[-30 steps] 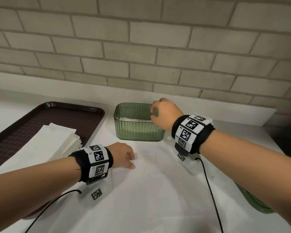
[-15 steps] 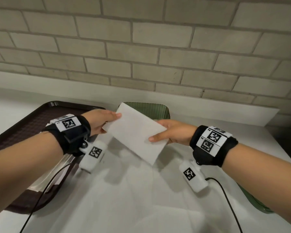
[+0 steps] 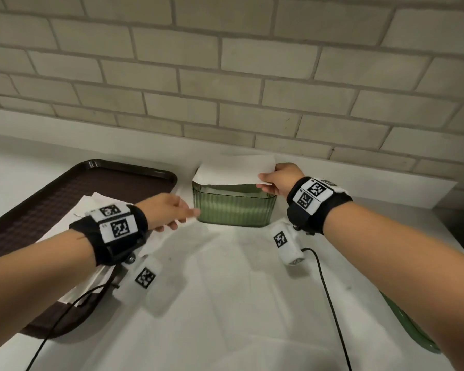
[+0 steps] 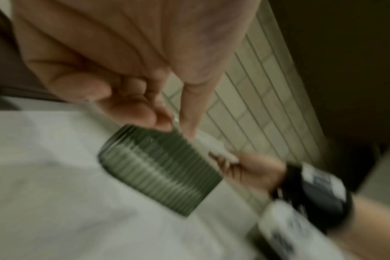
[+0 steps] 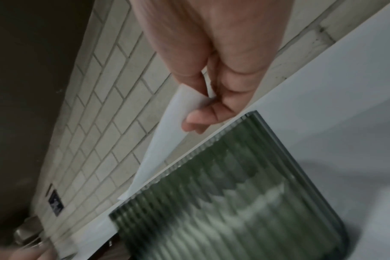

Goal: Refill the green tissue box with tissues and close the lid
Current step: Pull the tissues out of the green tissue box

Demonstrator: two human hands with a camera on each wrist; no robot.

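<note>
At the wall side of the white counter (image 3: 225, 303): green tissue box (image 3: 233, 207) upright, lid off. Right hand (image 3: 281, 180) pinching one tissue (image 3: 236, 170) by its right edge, spread over the box opening, not yet pushed in. Left hand (image 3: 169, 210) relaxed, empty, just left of the box. Remaining by estimate: loading stacked tissues (image 3: 91, 210) from brown tray (image 3: 51, 199), fitting green lid (image 3: 413, 333) from near right counter edge.

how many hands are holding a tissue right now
1. The right hand pinches the end of a white tissue over the open green box. The left hand is beside the box, holding nothing.
</note>
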